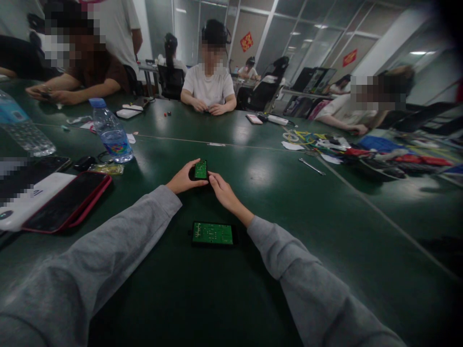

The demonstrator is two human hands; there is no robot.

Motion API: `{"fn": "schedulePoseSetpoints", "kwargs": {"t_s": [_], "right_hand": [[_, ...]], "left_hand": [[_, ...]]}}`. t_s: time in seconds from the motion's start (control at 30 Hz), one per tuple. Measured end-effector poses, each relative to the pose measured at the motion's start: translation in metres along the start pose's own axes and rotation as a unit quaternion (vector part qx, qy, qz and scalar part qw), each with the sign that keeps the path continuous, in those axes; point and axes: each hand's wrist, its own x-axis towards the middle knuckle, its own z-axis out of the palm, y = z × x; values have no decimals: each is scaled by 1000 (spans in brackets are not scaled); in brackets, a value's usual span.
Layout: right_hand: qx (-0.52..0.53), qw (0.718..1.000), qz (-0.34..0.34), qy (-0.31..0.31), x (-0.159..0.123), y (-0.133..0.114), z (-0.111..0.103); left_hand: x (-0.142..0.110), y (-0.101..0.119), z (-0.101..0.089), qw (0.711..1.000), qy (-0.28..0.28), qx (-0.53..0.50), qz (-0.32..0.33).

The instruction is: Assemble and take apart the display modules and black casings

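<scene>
A small green circuit board in a black case [201, 169] is held up above the table, tilted towards me. My left hand [183, 179] grips it from the left, thumb along the lower edge and fingers behind. At its lower right edge, my right hand [224, 192] is closed, thumb and fingertips on the case. The fingertips behind the case are hidden. Nearer to me, between my forearms, a larger green circuit board in a black case [212, 233] lies flat on the dark green table [162, 289].
Phones, including a red-edged one [68, 200], and a water bottle [112, 132] stand or lie to the left. A wrench [311, 166] lies at right, near a heap of cables and cloth [390, 154]. Across the table sits a person in white [209, 89].
</scene>
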Motion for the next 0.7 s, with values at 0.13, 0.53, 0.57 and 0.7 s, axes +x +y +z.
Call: {"fn": "schedulePoseSetpoints", "kwargs": {"t_s": [0.13,0.53,0.57,0.7], "right_hand": [[13,1000,6,-7,1,2,0],[-8,998,17,-52,11,-6,-18],[-35,998,14,-55,9,-4,-14],[-121,991,-10,-63,3,3,-2]], "left_hand": [[1,-4,1,1000,0,-3,0],[-3,6,0,999,3,51,4],[-4,9,1,997,3,73,4],[-7,16,3,987,-14,161,-18]]}}
